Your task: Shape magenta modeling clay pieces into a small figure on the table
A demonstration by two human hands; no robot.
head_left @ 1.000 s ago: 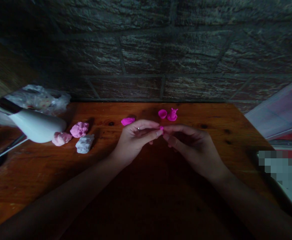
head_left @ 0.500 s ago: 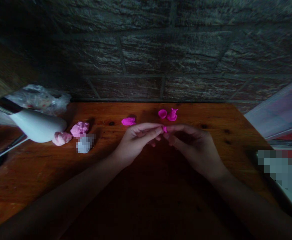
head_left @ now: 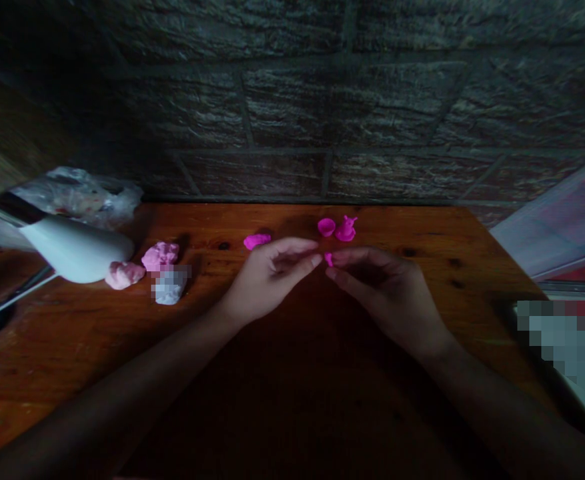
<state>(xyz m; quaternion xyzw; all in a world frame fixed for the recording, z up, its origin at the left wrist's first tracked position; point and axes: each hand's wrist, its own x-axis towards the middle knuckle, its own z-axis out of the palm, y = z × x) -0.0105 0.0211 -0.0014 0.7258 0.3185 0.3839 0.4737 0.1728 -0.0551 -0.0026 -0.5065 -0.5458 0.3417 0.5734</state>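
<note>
At dial ctr, my R hand (head_left: pixel 389 287) pinches a tiny, stubby, hot-pink clay bit (head_left: pixel 328 258); L hand (head_left: pixel 265 283), its 9 o'clock, fingertips apart. Over-squeezing prob. flattens it; slack grip drops it.

Sm. magenta pc. (head_left: pixel 329 259), elongated, approx. upright, held w/ R fingers (head_left: pixel 358 256).

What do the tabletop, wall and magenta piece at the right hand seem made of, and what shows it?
Tabletop: wood, probably varnished; dark knots and a slight sheen show.
Wall: rough stone or brick, or an imitation; uneven blocks meet at joint lines.
Magenta piece at the right hand: possibly matte modelling clay, from its even colour and irregular shape; soft plastic is possible.
</note>
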